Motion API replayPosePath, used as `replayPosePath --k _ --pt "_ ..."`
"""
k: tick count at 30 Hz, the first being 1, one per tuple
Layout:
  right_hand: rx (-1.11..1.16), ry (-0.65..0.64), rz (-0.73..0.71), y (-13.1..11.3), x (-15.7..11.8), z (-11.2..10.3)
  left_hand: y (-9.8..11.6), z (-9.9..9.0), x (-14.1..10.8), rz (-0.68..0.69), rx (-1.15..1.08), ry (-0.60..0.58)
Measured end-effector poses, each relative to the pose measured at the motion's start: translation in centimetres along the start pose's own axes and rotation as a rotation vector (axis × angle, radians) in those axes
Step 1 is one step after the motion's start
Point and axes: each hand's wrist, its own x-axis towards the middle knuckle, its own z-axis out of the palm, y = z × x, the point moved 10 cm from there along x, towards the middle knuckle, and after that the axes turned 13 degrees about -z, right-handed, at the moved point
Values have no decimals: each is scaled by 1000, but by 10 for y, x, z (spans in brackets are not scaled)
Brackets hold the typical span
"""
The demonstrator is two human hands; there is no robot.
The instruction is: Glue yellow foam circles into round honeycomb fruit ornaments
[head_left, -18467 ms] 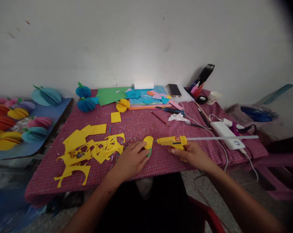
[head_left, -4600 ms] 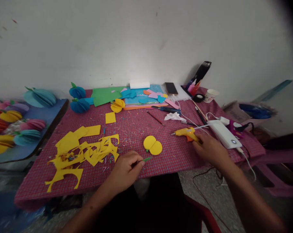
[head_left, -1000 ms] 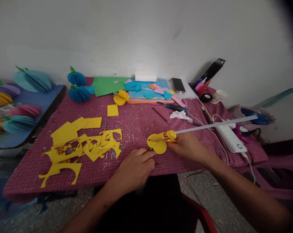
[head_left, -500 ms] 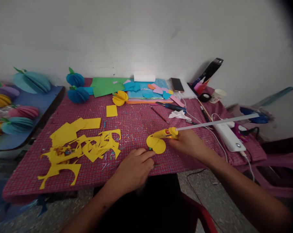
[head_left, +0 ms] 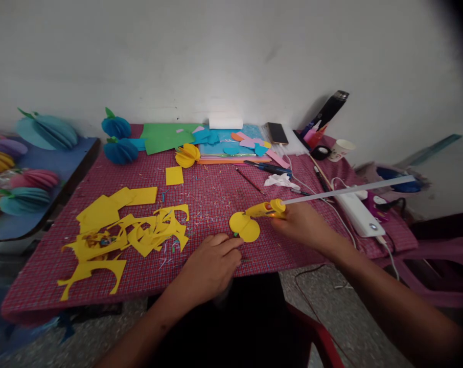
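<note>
Right hand grips yellow plastic glue gun; left hand touches yellow round paper cutouts between hands, pinching or pressing unclear.

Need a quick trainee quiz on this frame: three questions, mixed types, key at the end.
1. What tool does the right hand hold?
2. True or false: the phone lies farther back than the pencil.
3. Which is nearest the left hand: A) paper cup, B) yellow paper discs, C) black bottle?

Key:
1. A yellow glue gun.
2. True.
3. B.
</note>
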Motion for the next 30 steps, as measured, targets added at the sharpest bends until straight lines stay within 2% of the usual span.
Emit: replayPosePath --k 3,14,21,30 --pt "-39 -28 45 5 -4 -1 -1 2 0 -3 16 -8" --pt "-140 -49 54 9 -15 -3 1 -4 0 1 9 21" --pt "-129 -77 75 15 -20 3 1 -3 0 -3 0 -5" --pt "-135 -79 79 9 -26 4 1 -3 0 -3 10 5"
